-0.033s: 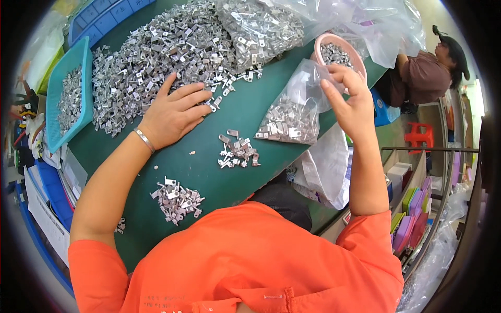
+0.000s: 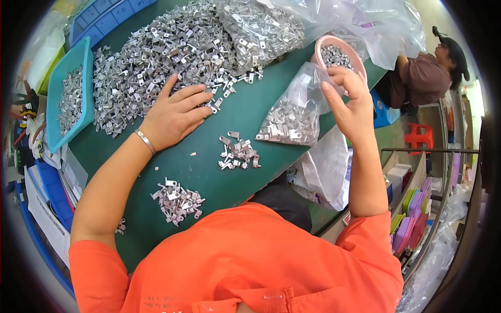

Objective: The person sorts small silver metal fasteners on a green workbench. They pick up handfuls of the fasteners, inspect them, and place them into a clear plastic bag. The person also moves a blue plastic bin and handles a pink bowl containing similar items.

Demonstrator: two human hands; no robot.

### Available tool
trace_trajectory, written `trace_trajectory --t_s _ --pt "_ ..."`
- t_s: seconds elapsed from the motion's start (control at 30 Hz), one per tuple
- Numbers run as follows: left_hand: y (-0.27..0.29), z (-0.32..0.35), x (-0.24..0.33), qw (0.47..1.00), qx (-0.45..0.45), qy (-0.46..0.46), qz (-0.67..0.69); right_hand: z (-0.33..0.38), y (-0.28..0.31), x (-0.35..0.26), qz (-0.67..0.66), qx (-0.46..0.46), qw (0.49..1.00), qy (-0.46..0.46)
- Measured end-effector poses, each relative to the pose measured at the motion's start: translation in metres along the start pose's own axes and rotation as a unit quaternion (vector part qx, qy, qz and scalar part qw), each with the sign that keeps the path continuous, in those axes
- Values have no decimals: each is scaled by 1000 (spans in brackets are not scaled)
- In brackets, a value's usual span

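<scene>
My left hand (image 2: 175, 115) lies with fingers spread at the near edge of a large heap of small silver metal brackets (image 2: 156, 57), its fingertips touching the pieces. At the right, my right hand (image 2: 352, 101) pinches the upper part of a clear plastic bag (image 2: 302, 91). The bag rests on the green table with a batch of the brackets (image 2: 289, 122) in its bottom. Between my arms sit two small piles of brackets, a middle pile (image 2: 239, 151) and a nearer pile (image 2: 178, 202).
A turquoise basket (image 2: 88, 104) of metal parts stands left of the heap, a blue divided tray (image 2: 107, 15) behind it. A large filled clear bag (image 2: 261, 36) lies at the back. Beyond my right hand are a pink basket (image 2: 320, 51) and a seated person (image 2: 425, 78).
</scene>
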State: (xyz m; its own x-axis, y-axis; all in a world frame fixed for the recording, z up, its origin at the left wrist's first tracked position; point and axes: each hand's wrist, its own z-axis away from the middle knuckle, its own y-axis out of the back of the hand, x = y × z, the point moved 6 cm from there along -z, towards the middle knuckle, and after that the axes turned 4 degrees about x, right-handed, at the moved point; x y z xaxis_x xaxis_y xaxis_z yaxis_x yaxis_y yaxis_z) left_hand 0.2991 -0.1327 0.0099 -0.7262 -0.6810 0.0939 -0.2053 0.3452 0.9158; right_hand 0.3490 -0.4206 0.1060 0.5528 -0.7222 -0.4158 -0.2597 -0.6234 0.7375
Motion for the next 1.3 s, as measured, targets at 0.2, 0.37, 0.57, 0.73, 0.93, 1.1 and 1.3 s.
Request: trace_trajectory --t_s 0.2,0.37,0.57,0.73,0.93,1.1,1.3 --pt "2 0 1 1000 -10 -1 18 16 8 8 -64 -12 995 -71" --pt "6 -1 3 999 -18 -5 30 27 17 12 -72 -7 993 -98" --pt "5 -1 4 999 -12 -4 38 29 28 -37 5 -38 990 137" --pt "4 1 3 1000 -2 -8 29 57 22 -69 -77 -88 965 235" --pt "29 -21 27 993 81 -2 87 76 4 -87 -79 -143 952 259" --pt "33 -85 90 873 -43 238 422 74 -3 -92 -64 -128 955 258" --pt "-1 -102 100 821 -61 306 479 48 28 -55 -43 46 994 94"
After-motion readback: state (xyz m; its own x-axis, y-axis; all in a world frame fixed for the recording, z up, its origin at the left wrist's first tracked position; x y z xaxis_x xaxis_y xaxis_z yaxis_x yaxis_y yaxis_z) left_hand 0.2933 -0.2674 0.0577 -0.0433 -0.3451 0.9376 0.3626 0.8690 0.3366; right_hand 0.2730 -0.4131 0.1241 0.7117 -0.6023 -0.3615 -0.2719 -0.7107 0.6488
